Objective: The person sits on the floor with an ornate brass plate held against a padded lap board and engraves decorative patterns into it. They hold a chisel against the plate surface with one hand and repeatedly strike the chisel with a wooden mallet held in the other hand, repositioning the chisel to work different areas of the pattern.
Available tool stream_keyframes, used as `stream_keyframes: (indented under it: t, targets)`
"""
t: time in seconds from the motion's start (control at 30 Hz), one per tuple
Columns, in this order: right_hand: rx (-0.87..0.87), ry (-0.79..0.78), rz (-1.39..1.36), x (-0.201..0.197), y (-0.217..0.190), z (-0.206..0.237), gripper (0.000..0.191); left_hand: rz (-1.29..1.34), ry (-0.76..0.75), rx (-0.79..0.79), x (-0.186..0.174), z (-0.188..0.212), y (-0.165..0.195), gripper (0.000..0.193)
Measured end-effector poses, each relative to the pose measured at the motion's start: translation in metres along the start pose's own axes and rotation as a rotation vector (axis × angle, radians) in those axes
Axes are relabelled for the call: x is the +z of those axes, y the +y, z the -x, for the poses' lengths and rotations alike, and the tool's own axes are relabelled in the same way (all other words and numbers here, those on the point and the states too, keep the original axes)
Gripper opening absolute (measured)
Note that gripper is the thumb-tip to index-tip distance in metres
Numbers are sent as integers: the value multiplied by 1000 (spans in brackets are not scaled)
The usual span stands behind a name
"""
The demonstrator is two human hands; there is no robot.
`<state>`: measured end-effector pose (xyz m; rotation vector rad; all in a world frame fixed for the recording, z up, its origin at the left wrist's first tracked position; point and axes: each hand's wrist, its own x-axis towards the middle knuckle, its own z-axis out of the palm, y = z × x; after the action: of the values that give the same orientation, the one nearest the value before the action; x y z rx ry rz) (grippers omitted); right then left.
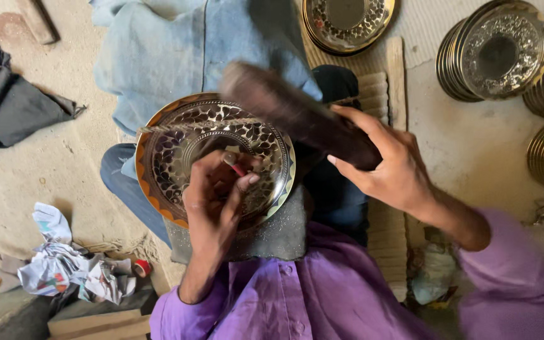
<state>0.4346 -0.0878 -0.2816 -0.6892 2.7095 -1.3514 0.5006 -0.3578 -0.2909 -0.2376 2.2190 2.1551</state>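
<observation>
Our left hand (212, 195) pinches a slim red-tipped metal punch (234, 165) upright on the round engraved brass plate (212, 154) in our lap; our right hand (388, 167) grips a dark wooden mallet (297, 113). We should strike squarely, lightly.

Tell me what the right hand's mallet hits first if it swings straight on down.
Most likely the small punch pinched in the left hand, standing on the engraved brass plate. The mallet in the right hand is blurred, so depth is uncertain.
</observation>
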Motion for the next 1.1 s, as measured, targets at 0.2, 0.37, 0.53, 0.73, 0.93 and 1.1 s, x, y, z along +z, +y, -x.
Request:
stream_keyframes:
  t: [0.2, 0.37, 0.53, 0.73, 0.93, 1.1]
  targets:
    - [-284, -163, 289, -25, -19, -36, 87, -39, -27, -3, 3, 1, -6, 36]
    - [-208, -146, 188, -34, -26, -46, 92, 18, -32, 4, 4, 2, -6, 31]
    - [-200, -126, 181, -34, -37, -52, 96, 51, -28, -8, 5, 4, -5, 33]
    - [-134, -260, 179, -33, -42, -56, 100, -13, -22, -3, 4, 5, -8, 32]
    - [-160, -293, 175, -27, -36, -58, 99, 22, -26, -3, 4, 3, -7, 33]
    - [-191, -311, 238, -28, -37, -60, 102, -36, -4, -44, 2, 1, -7, 34]
